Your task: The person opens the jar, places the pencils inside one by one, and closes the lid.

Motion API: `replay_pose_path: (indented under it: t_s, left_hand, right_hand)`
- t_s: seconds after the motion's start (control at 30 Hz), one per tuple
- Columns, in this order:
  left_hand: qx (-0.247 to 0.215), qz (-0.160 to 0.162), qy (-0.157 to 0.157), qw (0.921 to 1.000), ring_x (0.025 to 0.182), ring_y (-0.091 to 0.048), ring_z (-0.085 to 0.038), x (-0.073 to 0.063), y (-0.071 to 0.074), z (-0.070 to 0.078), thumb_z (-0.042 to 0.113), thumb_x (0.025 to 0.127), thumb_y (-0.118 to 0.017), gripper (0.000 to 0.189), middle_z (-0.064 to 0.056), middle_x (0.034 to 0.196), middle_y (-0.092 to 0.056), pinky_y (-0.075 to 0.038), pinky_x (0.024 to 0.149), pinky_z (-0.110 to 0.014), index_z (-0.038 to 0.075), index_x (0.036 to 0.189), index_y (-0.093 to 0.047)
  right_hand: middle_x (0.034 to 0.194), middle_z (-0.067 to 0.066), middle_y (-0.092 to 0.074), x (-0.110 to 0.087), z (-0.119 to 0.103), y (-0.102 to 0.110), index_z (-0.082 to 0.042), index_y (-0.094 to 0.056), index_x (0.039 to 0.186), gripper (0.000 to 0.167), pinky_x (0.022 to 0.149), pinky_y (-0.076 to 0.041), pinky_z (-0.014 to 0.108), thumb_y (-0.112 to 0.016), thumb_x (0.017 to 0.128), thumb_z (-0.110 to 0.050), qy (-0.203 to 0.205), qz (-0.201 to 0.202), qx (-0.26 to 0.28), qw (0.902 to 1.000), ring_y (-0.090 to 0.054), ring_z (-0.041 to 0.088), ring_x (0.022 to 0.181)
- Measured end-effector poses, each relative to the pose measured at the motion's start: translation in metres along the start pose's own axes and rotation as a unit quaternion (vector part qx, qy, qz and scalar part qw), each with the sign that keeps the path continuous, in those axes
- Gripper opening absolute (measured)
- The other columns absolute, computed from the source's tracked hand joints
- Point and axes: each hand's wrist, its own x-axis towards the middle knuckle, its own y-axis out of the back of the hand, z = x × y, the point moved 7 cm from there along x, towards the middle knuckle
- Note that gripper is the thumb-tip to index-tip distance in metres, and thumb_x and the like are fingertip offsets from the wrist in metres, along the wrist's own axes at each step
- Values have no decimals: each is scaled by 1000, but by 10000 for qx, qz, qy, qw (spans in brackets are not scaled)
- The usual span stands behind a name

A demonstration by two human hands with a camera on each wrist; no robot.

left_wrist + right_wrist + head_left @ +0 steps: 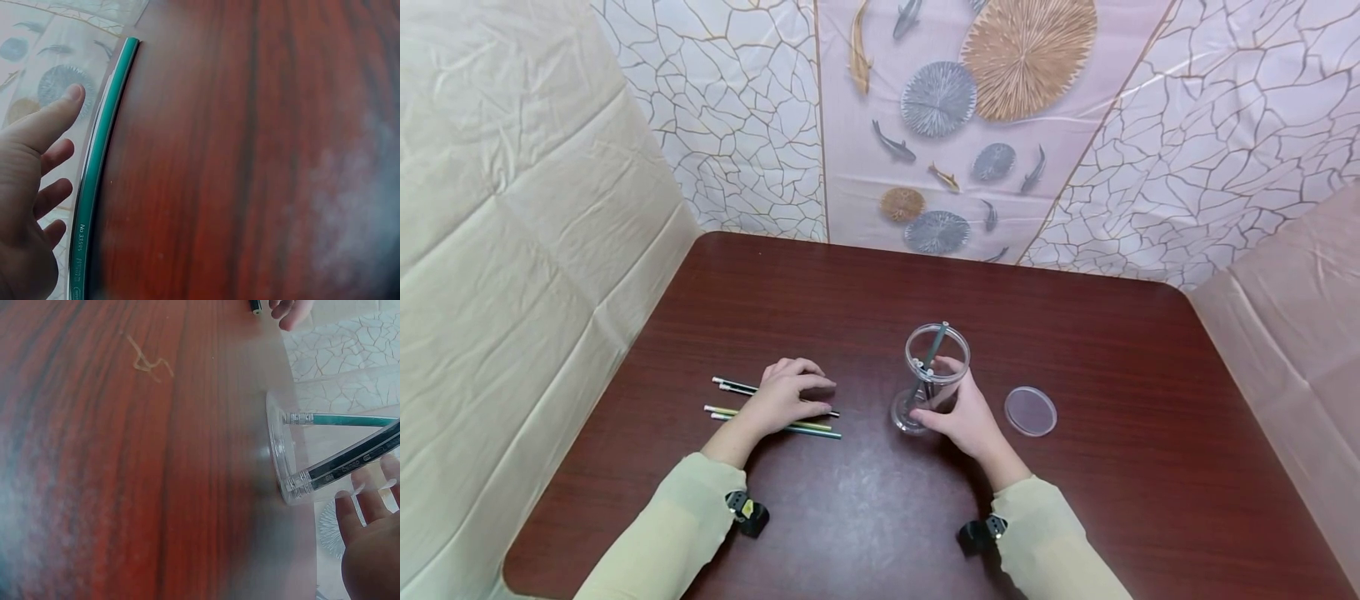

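My right hand (962, 417) grips a clear plastic jar (907, 410), thumb on the near side, other fingers behind its wall. The jar is lidless and tilted, with a green pencil (936, 346) reaching up to its rim. Also inside it are dark pencils (350, 459), their silver ferrules toward the base in the right wrist view. Over several loose pencils on the table lies my left hand (786, 396), fingers loosely bent. Among these pencils are a green one (94, 169), a yellow-green one (730, 411) and dark ones (737, 386). Thumb and fingers stand apart in the left wrist view.
A round clear lid (1031, 411) lies flat on the dark red wooden table (1120, 467), right of the jar. Patterned cloth (760, 108) hangs behind the table's far edge, with pale cloth walls (512, 208) at both sides. Each sleeve carries a small black wrist camera (751, 515).
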Motion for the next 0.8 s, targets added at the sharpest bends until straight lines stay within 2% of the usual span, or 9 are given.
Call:
replay_pose_path:
  t_s: [0.33,0.6,0.8]
  left_hand:
    - [167,-68,19,9998,98,-46,-20,1,-4,1,31,76,-77,27,4,108,-56,-30,89,-47,23,102,-73]
    - [238,-214,102,9994,101,-45,-20,-1,-9,-3,34,76,-76,27,5,110,-56,-29,90,-48,25,102,-73]
    - [277,-264,59,9992,102,-45,-22,-2,-11,-3,33,76,-76,21,5,110,-56,-29,89,-49,27,96,-74]
  right_hand:
    - [125,22,-54,0,2,0,0,-36,131,78,100,-33,47,-82,68,-7,-13,-1,-31,10000,-52,31,114]
    - [127,22,-52,0,2,0,-1,-37,131,78,100,-33,47,-82,68,-6,-13,30,-44,10000,-52,31,114]
    - [127,21,-52,0,2,1,-1,-37,131,78,99,-34,47,-82,67,-6,-24,30,-42,10000,-52,31,112]
